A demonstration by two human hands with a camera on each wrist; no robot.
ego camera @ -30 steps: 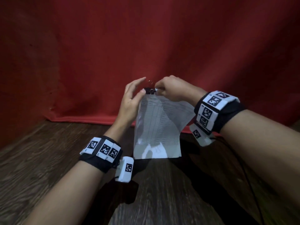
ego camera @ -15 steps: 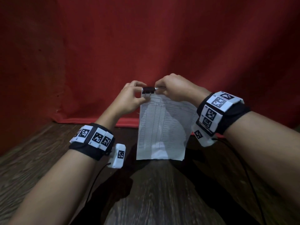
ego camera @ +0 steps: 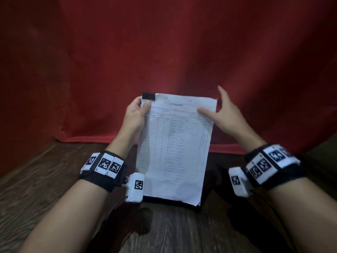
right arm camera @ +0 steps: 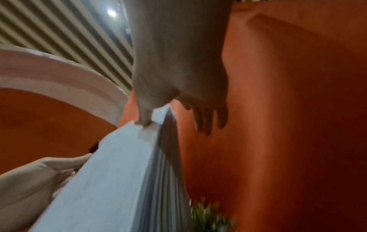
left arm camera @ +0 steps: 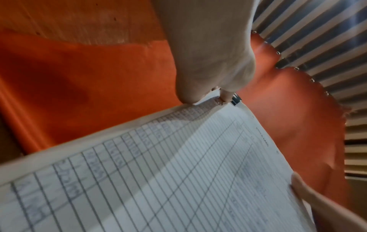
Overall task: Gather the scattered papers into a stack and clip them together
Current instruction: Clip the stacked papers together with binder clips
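Observation:
A stack of white ruled forms point(ego camera: 173, 147) stands upright in front of me, printed side toward me. A black binder clip point(ego camera: 148, 96) sits on its top left corner and also shows past my thumb in the left wrist view point(left arm camera: 236, 98). My left hand point(ego camera: 144, 106) grips the stack's left edge just below the clip, thumb on the front. My right hand point(ego camera: 213, 101) has its thumb pressed on the front near the top right corner. Its fingers point(right arm camera: 206, 119) are straight and stand apart behind the stack's edge point(right arm camera: 168, 157).
A red cloth backdrop point(ego camera: 164, 52) hangs close behind the papers. Below lies a dark wooden table point(ego camera: 54, 198), and the stack's lower edge point(ego camera: 171, 198) is just above or on it. A green plant point(right arm camera: 210, 216) shows blurred in the right wrist view.
Both hands left the clip at the top and moved to the stack's upper corners. The stack turned from edge-on and hanging to flat and facing me, closer in view.

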